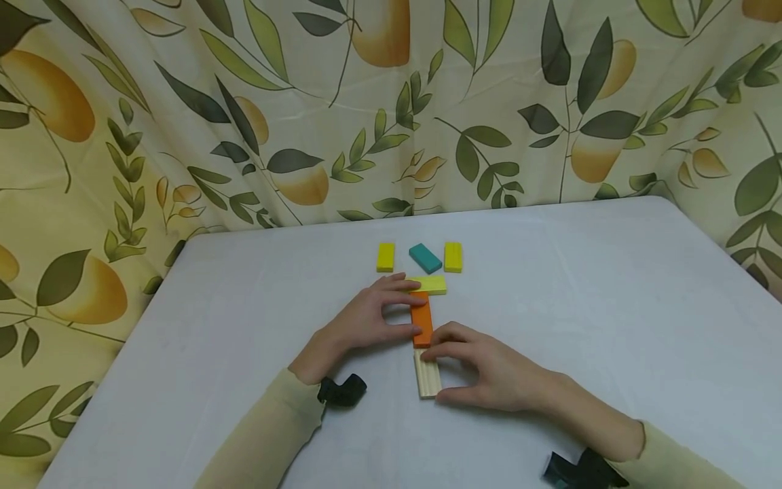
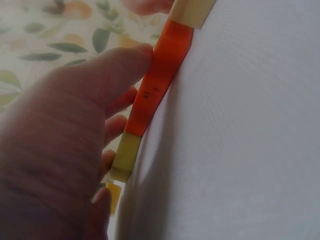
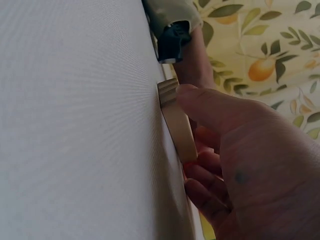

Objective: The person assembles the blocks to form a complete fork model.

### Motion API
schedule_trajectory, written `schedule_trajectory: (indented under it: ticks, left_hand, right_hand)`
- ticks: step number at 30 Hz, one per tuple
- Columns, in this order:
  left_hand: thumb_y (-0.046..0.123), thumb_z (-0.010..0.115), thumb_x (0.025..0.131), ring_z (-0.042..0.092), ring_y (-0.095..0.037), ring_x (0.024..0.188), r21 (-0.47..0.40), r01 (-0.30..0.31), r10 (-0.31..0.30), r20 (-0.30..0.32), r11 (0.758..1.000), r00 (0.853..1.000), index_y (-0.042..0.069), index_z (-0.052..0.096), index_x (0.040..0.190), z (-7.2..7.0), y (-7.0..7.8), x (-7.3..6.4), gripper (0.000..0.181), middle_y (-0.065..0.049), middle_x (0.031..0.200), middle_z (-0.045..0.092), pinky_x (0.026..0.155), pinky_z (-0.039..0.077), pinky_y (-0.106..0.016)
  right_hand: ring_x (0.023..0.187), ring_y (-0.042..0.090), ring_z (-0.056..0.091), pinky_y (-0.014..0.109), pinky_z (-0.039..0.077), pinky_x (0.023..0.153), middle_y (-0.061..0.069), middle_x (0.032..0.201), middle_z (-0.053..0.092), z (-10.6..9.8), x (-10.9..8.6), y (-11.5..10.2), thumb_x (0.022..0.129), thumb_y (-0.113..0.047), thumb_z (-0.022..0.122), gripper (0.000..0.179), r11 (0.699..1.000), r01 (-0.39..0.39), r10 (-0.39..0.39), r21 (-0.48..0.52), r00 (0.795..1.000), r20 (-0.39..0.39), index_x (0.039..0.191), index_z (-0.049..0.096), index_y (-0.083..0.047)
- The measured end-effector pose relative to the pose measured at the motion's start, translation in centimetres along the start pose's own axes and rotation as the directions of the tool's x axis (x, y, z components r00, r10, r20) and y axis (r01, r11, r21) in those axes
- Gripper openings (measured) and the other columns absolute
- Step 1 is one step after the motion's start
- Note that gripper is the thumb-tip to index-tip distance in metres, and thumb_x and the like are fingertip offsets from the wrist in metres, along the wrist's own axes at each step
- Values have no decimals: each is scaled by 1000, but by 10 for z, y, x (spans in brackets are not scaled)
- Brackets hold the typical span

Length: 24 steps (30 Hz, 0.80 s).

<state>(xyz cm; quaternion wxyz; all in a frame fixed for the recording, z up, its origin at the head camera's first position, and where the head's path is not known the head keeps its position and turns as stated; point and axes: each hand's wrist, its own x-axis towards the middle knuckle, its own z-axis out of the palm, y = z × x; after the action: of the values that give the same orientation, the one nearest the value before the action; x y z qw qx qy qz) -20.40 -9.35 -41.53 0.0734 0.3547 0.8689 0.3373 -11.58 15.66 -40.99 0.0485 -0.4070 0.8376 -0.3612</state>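
Observation:
My left hand [image 1: 373, 314] lies along the left of an orange block [image 1: 421, 322]. Its thumb and index fingertip touch that block, and another finger rests on a yellow block [image 1: 434, 284] set crosswise at the orange block's far end. At the near end of the orange block lies a plain wooden block [image 1: 427, 377] with a grooved top. From the right, my right hand [image 1: 497, 373] holds this wooden block between thumb and fingers. In the right wrist view the thumb sits by the grooved end of the wooden block [image 3: 179, 127]. The palm sides of both hands are partly hidden.
Beyond the crosswise block lie two upright-set yellow blocks [image 1: 385, 258] with a slanted teal block [image 1: 425, 259] between them. All rest on a white-covered table [image 1: 244, 305]. Leaf-and-fruit patterned cloth [image 1: 366, 136] hangs behind the far edge. Each wrist wears a black camera [image 1: 343, 391].

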Motion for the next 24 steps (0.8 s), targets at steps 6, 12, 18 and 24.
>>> schedule_trajectory:
  ticks: [6, 12, 18, 24]
  left_hand:
    - [36, 79, 88, 25, -12, 148, -8, -3, 3, -4, 1000, 1000, 21, 72, 128, 1, 0, 0, 43, 7, 147, 53, 118, 24, -47]
    - [36, 79, 88, 25, -11, 148, -8, 15, -15, 1, 1000, 1000, 22, 72, 128, 1, 0, 0, 43, 8, 147, 53, 118, 24, -47]
    - [36, 79, 88, 25, -12, 148, -6, 13, -13, 0, 1000, 1000, 22, 72, 128, 1, 1, 1, 43, 8, 147, 53, 118, 24, -47]
    - [36, 80, 88, 25, -12, 148, 1, 9, -9, -1, 1000, 1000, 22, 72, 129, 1, -1, 1, 43, 8, 147, 53, 118, 24, -47]
  right_hand:
    - [116, 11, 53, 32, 49, 99, -8, 130, 53, 1, -1, 1, 90, -38, 78, 42, 1000, 6, -6, -19, 1000, -16, 127, 69, -22]
    - [114, 11, 53, 33, 50, 98, -9, 129, 52, 0, 0, 0, 89, -40, 79, 43, 999, -29, 29, -33, 999, -17, 127, 69, -21]
    - [113, 11, 53, 32, 50, 97, -9, 128, 51, 1, -1, -1, 88, -40, 80, 44, 998, -31, 29, -46, 999, -29, 126, 70, -20]
    - [114, 11, 53, 31, 50, 97, -8, 127, 51, 2, 0, 0, 87, -41, 80, 44, 998, -34, 32, -54, 999, -38, 125, 70, -20]
